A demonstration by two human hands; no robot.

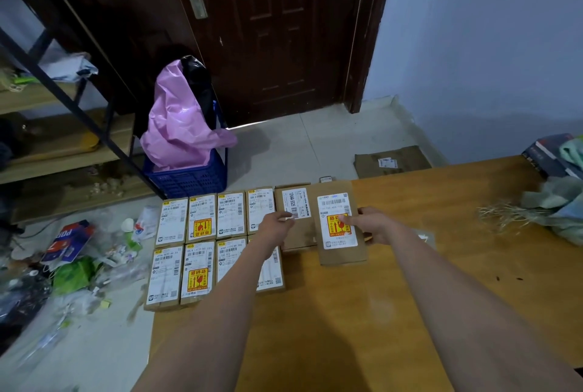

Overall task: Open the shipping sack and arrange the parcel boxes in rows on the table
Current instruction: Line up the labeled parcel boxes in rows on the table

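Observation:
Several brown parcel boxes with white labels lie in two rows at the far left corner of the wooden table (362, 312). My right hand (372, 226) grips a larger box with a yellow fragile sticker (339, 234) by its right edge, thumb on the label; it lies at the right end of the back row. My left hand (277, 227) rests its fingers on the neighbouring box with a sideways label (295, 202). The pale green shipping sack (561, 208) lies crumpled at the table's right edge, with loose straw-like string (501, 215) beside it.
On the floor stand a blue crate (189, 177) holding a pink bag, scattered litter (72, 265) at the left, and flat cardboard (391, 161) near the wall. A shelf unit (56, 139) stands at the left, a dark door (268, 28) behind. Books (549, 155) sit at the table's far right.

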